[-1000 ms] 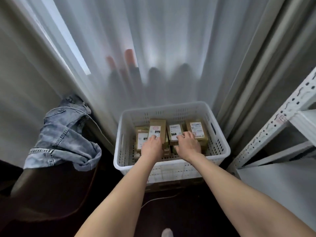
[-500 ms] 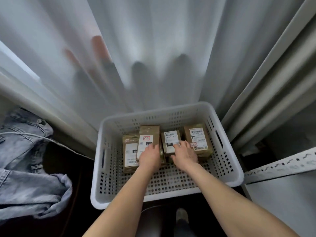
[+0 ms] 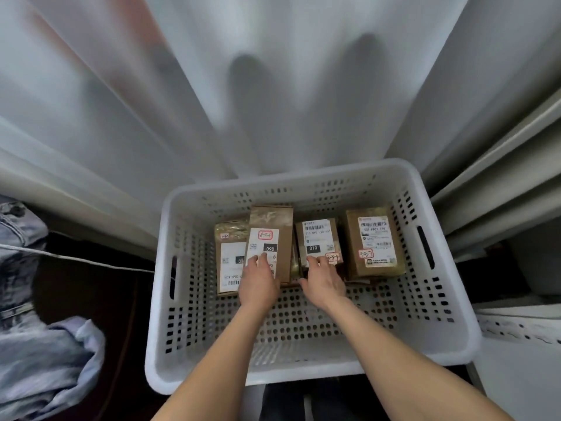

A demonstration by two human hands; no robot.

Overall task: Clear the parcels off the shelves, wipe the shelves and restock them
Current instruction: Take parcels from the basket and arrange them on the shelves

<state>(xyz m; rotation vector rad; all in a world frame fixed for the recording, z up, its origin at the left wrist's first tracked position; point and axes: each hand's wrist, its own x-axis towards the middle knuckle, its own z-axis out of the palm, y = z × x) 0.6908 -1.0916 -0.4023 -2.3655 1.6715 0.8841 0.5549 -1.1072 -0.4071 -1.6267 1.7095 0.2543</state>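
Observation:
A white perforated basket (image 3: 306,369) stands on the floor with several brown cardboard parcels lined up at its far side. My left hand (image 3: 258,284) grips the near end of the parcel labelled 090 (image 3: 274,230), which lies partly over a lower parcel (image 3: 227,262) at the far left. My right hand (image 3: 323,282) holds the near end of the parcel labelled 010 (image 3: 317,238), fingers on its label. A fourth parcel (image 3: 375,241) lies untouched at the right.
A sheer white curtain (image 3: 273,86) hangs right behind the basket. Denim clothing (image 3: 36,344) lies heaped at the left with a thin cable (image 3: 91,262) across it. A white metal shelf rail (image 3: 522,326) runs at the right edge.
The view has come closer and tilted down over the basket. Both hands have stayed on the two middle parcels, which have not visibly moved.

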